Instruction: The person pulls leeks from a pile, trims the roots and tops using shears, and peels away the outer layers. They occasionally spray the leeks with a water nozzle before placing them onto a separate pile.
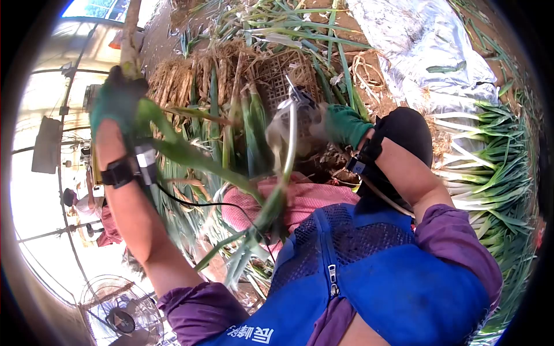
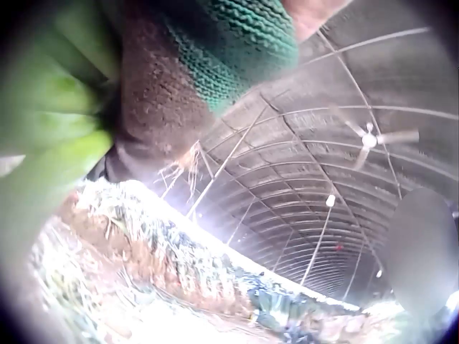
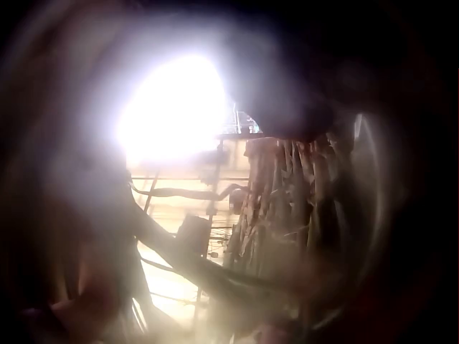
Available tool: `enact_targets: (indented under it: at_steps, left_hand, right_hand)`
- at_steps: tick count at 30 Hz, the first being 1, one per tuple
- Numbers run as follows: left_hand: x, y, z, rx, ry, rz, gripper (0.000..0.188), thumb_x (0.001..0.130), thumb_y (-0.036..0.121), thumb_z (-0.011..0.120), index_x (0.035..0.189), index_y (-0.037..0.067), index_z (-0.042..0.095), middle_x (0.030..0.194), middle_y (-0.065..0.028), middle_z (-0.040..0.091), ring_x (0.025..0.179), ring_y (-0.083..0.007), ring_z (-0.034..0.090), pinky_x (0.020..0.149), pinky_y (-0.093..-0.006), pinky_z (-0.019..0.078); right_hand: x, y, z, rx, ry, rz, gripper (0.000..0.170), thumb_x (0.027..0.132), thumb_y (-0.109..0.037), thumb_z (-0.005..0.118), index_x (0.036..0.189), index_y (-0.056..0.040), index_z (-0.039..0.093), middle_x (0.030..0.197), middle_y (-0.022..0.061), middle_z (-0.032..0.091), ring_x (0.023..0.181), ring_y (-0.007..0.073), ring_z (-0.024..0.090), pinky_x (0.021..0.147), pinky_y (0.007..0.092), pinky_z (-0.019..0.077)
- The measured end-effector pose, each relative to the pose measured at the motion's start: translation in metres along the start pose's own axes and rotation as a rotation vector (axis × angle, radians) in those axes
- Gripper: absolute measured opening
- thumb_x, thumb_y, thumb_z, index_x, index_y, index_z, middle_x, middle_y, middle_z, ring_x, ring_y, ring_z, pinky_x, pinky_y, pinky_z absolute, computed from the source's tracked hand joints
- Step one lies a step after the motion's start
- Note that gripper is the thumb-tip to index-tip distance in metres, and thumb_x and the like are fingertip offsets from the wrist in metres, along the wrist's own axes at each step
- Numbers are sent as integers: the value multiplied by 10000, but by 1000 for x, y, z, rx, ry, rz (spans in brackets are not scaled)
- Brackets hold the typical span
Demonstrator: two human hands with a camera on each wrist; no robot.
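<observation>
Spreading beyond the slotted crate (image 1: 283,69), on its right, a silvery plastic sheet (image 1: 404,46) takes up much room. Also right of the crate, but nearer me, lies a row of pale-stemmed leeks (image 1: 479,161), green tops pointing away from it. Along the crate's left side stands a thick bank of rooted leeks (image 1: 199,81). My blue vest (image 1: 369,277) and a pink cloth (image 1: 254,207) are on its near side, and a wire-caged fan (image 1: 121,317) is well to its left. My left hand (image 1: 118,98), in a green glove with a dark palm, is left of the crate, its fingers curled round a green leek (image 1: 202,164) whose leaves slant toward me, on the crate's near left. My right hand (image 1: 346,127), also gloved in green, is just right of the crate and a little nearer; its fingers are blurred, and I cannot tell whether they are closed on anything. By them, in front of the crate, is a dark and silver tool (image 1: 300,95). Beside it a white stalk (image 1: 292,132) curves toward me into smeared leaves. Thin pale roots (image 2: 183,165) show just beside my left glove.
</observation>
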State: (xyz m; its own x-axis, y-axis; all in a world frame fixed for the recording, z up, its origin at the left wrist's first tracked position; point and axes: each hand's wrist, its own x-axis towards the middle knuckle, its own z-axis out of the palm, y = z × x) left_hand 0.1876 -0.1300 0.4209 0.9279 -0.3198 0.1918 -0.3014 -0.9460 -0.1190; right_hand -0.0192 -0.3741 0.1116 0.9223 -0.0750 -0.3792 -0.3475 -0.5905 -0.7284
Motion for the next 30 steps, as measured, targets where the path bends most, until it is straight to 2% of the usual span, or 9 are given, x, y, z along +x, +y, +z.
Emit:
enact_targets:
  at_steps: [5,7,9,11,14,16,17,24,30]
  left_hand:
    - [10,-21,18,-188,-265,106,449,768,276,710,1108,21,563,891,-141,679,789,-251,649,719,-354,523]
    - [11,-45,124,-476,-398,44,496,777,342,737,1112,20,562,895,-147,678,800,-254,652,730,-355,539]
    - [-43,26,148,-198,-504,-56,616,760,469,753,1131,16,559,928,-147,672,842,-255,649,729,-366,546]
    - [-71,26,251,-285,-540,-29,729,661,588,781,1097,29,610,920,-119,678,854,-241,645,719,-361,534]
    - [-123,44,337,-479,-780,-196,606,701,469,810,1071,14,655,954,-103,694,825,-199,648,720,-332,524]
    - [-155,17,422,-1038,-797,-202,452,788,335,775,1066,-1,657,939,-68,695,800,-158,643,702,-304,521]
    - [-167,19,424,-1180,-750,-193,318,839,258,735,1025,5,680,912,-41,688,774,-125,627,679,-277,512]
    - [-176,33,345,-1159,-802,-360,344,846,291,733,1040,13,678,885,-29,682,738,-103,607,658,-265,501]
    - [-188,29,375,-1328,-717,-499,305,855,234,713,1058,12,661,909,-43,682,760,-123,621,648,-266,509]
  right_hand:
    - [2,0,12,-2,-93,-8,539,743,-402,609,1032,53,608,917,258,666,893,372,662,793,413,508]
    - [7,4,28,-13,-129,-30,530,731,-416,607,990,46,621,931,258,665,894,374,660,794,414,507]
    - [0,0,28,-36,-161,-74,507,718,-435,608,930,24,647,921,259,664,890,372,660,794,420,505]
    - [-6,2,34,-60,-199,-79,494,716,-439,606,913,12,652,908,256,663,885,371,660,790,424,505]
    - [-28,3,42,-69,-269,-63,491,708,-456,617,902,-5,651,884,251,660,866,368,659,779,434,502]
    - [-54,3,46,-44,-257,-84,495,705,-458,626,899,-2,642,882,250,659,858,368,658,776,435,501]
    - [-65,1,48,-29,-301,-93,514,713,-457,633,931,8,620,873,246,659,847,369,656,771,433,500]
    - [-78,-12,50,-28,-366,-21,491,736,-402,597,984,22,595,895,251,658,868,369,658,778,428,505]
    - [-65,-14,59,-59,-324,-49,469,733,-414,612,948,4,608,892,247,661,870,374,658,782,429,505]
